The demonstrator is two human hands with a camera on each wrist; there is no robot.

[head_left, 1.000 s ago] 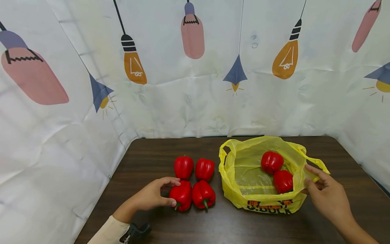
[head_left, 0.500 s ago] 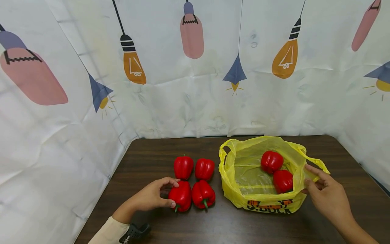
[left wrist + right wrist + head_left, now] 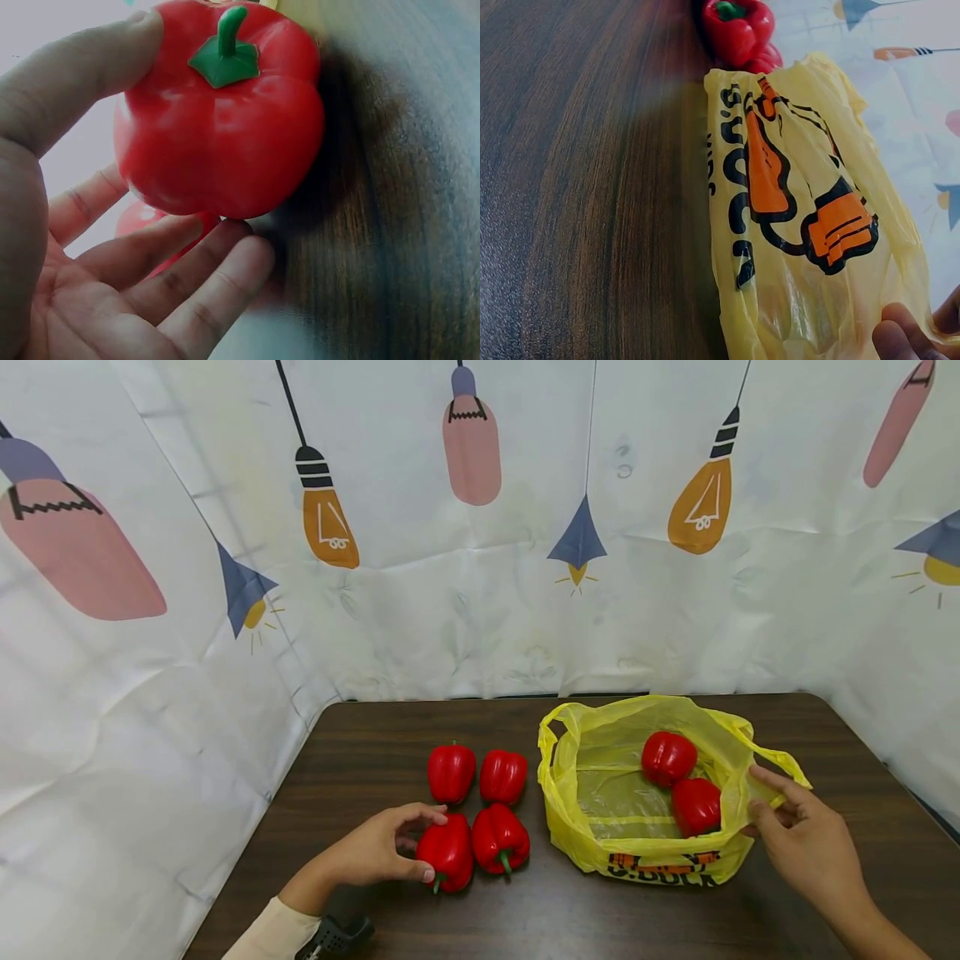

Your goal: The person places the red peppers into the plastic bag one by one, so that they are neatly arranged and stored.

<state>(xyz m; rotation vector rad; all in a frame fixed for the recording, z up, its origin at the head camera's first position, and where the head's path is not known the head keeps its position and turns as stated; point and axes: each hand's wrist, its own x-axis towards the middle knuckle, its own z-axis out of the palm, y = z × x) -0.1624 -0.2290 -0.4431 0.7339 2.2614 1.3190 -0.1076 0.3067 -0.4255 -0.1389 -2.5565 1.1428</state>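
My left hand (image 3: 375, 850) grips a red bell pepper (image 3: 448, 853) from its left side, thumb near the green stem and fingers behind it. In the left wrist view the held pepper (image 3: 225, 142) shows its stem end, with the thumb on one side and fingertips at the other. A second bell pepper (image 3: 500, 839) lies right beside it, and behind stand two more, a left one (image 3: 452, 773) and a right one (image 3: 504, 776). My right hand (image 3: 813, 843) pinches the right rim of a yellow plastic bag (image 3: 581, 852), whose mouth gapes upward. Two bell peppers lie inside, one farther back (image 3: 669, 758) and one nearer (image 3: 697, 807).
Everything sits on a dark wood-grain table (image 3: 360, 735). Behind it hangs a white sheet (image 3: 450, 610) printed with lamps and bulbs, which also runs along both sides. A black wrist strap (image 3: 341, 935) shows below the left sleeve (image 3: 273, 931).
The held bell pepper has shifted slightly toward the near edge, and its stem now points lower. My left hand has moved along with it. The right hand and bag have stayed put.
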